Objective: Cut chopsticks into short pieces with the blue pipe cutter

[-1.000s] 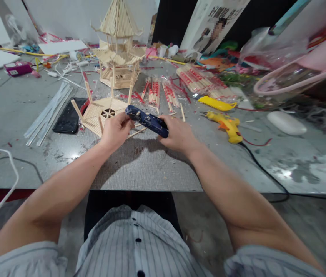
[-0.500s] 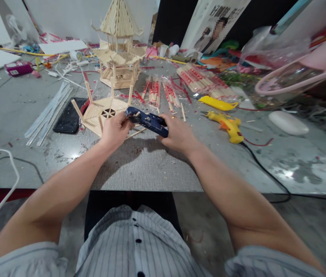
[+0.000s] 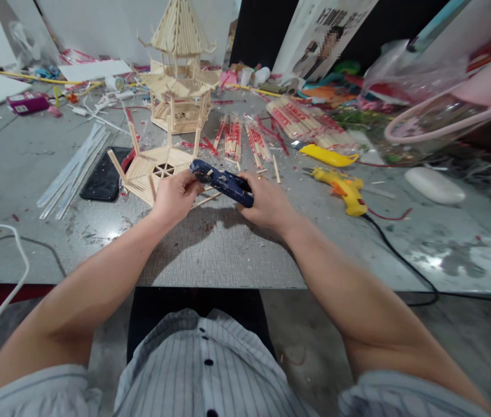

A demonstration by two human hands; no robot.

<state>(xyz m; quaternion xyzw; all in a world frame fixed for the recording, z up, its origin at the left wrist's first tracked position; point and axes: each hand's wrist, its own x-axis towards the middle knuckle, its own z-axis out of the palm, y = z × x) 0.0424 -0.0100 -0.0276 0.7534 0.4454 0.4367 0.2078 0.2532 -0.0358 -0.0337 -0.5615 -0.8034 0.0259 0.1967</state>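
My right hand (image 3: pixel 268 202) is wrapped round the handles of a dark blue hand cutter (image 3: pixel 227 186), held above the table in front of me. Its head points left, toward my left hand (image 3: pixel 175 197). The fingers of that hand are pinched at the cutter's head on a thin wooden stick (image 3: pixel 209 173); only a short, pale end of it shows. Just behind my left hand lies a hexagonal base of wooden sticks (image 3: pixel 141 174) with several upright posts, its front right part hidden by the hand and cutter.
A pagoda model of sticks (image 3: pixel 180 87) stands behind. Bundles of chopsticks (image 3: pixel 241 139), a yellow utility knife (image 3: pixel 328 155) and a corded yellow glue gun (image 3: pixel 341 188) lie right of it. On the left are a black phone (image 3: pixel 103 176) and clear glue sticks (image 3: pixel 74 171).
My left hand and the cutter's head have shifted very slightly to the right. The pale stick end at the cutter's head appears smaller. Everything else stays where it was.
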